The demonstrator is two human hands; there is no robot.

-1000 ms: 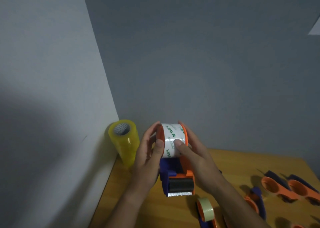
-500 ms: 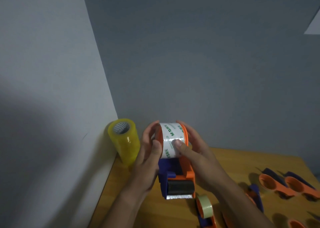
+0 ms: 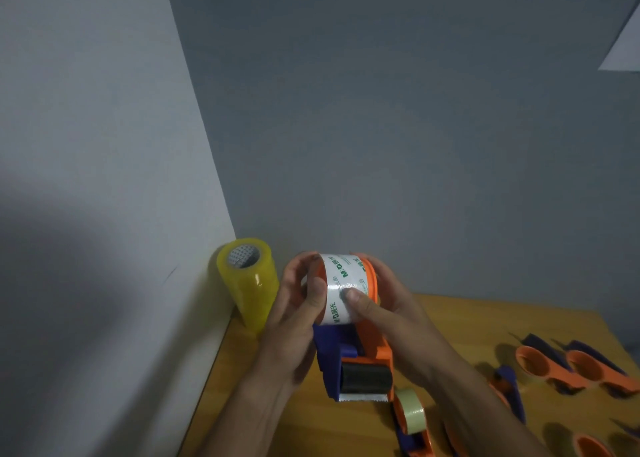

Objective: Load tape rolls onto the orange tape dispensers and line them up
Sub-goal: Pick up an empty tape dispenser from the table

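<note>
I hold an orange and purple tape dispenser (image 3: 353, 363) above the wooden table (image 3: 450, 321), its black roller and serrated blade facing me. A white tape roll with green print (image 3: 341, 283) sits in its orange cradle. My left hand (image 3: 298, 321) grips the left side of the roll and dispenser, thumb on the roll's face. My right hand (image 3: 384, 314) wraps the right side, its thumb pressing the tape surface. A second dispenser with a pale tape roll (image 3: 410, 411) lies on the table just below.
A stack of yellow tape rolls (image 3: 249, 283) stands in the corner against the white wall. Several orange and purple dispensers (image 3: 568, 366) without rolls lie at the right. More orange parts (image 3: 588, 446) show at the bottom right edge.
The dispenser with the white roll has stayed in both hands, shifting slightly; my right thumb has slid a little across the tape face. The view has drifted a bit.
</note>
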